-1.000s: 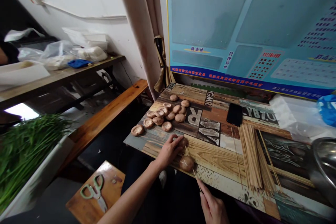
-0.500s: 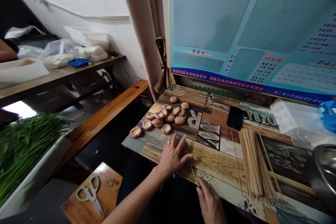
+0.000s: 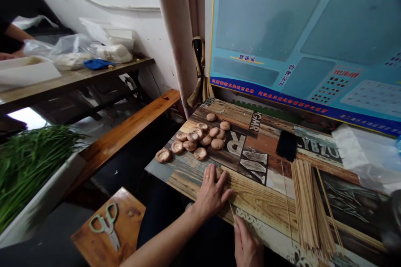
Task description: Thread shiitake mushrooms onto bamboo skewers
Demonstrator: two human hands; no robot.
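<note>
My left hand [image 3: 213, 192] is palm down near the table's front edge, its fingers curved over a brown mushroom [image 3: 219, 172] that shows partly between them; the rest of it is hidden. Pinched in my right hand [image 3: 247, 240] is a thin bamboo skewer [image 3: 232, 209], pointing up toward the left hand. Whether its tip touches the mushroom, I cannot tell. Beyond my left hand lies a group of mushrooms [image 3: 199, 153], some with the hollow underside up. To the right is a bundle of bamboo skewers [image 3: 305, 204], with a few loose ones beside it.
A black phone [image 3: 286, 145] lies behind the skewers on the patterned table [image 3: 253, 196]. White plastic bags [image 3: 360, 154] and a blurred metal bowl [image 3: 391, 221] are at the right. Scissors [image 3: 106, 225] rest on a wooden stool [image 3: 125, 204]. Green leaves [image 3: 34, 167] fill a container at left; another person's arm [image 3: 15, 33] shows behind.
The camera view has turned slightly. My left fingers have drawn closer together, and a mushroom now shows between them. My right hand still holds the skewer close to the left hand.
</note>
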